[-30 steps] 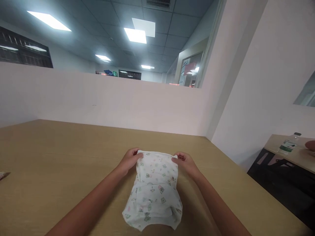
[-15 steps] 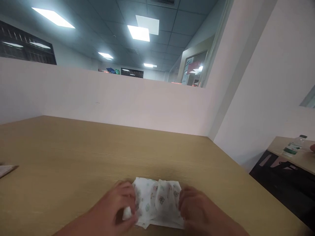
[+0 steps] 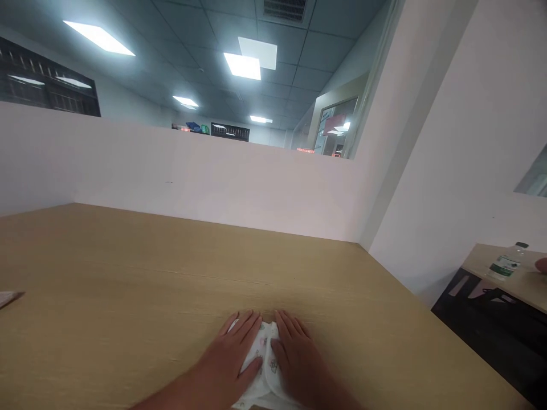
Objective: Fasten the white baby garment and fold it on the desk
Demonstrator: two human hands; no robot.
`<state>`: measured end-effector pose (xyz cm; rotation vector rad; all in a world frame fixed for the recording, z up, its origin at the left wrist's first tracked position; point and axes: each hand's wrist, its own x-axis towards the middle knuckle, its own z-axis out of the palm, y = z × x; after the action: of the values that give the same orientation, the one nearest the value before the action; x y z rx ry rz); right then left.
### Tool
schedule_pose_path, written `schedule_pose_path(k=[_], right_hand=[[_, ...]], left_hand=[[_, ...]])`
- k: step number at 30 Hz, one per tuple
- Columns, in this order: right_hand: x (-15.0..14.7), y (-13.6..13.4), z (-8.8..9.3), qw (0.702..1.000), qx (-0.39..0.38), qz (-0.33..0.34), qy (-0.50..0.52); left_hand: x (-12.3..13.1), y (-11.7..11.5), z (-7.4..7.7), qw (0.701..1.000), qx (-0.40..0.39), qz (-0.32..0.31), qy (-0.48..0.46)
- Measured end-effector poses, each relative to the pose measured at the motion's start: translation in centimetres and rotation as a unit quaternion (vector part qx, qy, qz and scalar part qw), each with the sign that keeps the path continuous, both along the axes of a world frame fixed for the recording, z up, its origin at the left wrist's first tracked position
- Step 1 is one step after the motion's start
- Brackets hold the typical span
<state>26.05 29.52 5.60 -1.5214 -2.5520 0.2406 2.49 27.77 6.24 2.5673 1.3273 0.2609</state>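
Note:
A white cloth [image 3: 260, 348] with small printed figures, perhaps a baby garment, lies on the table right in front of me. Its sides are folded in toward the middle, where two edges meet. My left hand [image 3: 237, 356] rests flat on its left part, fingers stretched out and pointing away from me. On the right part lies my right hand [image 3: 294, 356], also flat with fingers extended. Both hands cover much of the cloth, and its near end runs out of the bottom of the view.
The wooden table [image 3: 171, 262] backs onto a low white partition [image 3: 222, 182]. At the far left edge lies a flat, light-coloured item [image 3: 9, 297]. To the right, a plastic bottle [image 3: 506, 265] stands on another table, with part of a person's hand [image 3: 541, 265] beside it.
Both hands have moved inward from the cloth's side edges and now lie flat on top of it. The cloth is narrower, its sides folded toward the middle. The camera view has tilted slightly up.

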Motion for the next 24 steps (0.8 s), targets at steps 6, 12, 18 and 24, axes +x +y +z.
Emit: schedule_pose_path(k=[6, 12, 18, 24], right_hand=[[0.9, -0.2, 0.5, 1.000, -0.010, 0.017, -0.014], [1.9, -0.6, 0.7, 0.998, -0.037, 0.024, 0.054], [3.3, -0.1, 2.3, 0.978, -0.073, -0.044, 0.191], [4.1, -0.3, 4.4, 0.974, -0.093, -0.046, 0.200]], left_hand=[[-0.3, 0.1, 0.4, 1.000, -0.015, 0.014, 0.008], [-0.1, 0.2, 0.6, 0.998, -0.048, 0.034, -0.005], [-0.7, 1.4, 2.0, 0.995, -0.031, 0.073, -0.063], [-1.8, 2.2, 3.1, 0.994, -0.056, 0.068, -0.068]])
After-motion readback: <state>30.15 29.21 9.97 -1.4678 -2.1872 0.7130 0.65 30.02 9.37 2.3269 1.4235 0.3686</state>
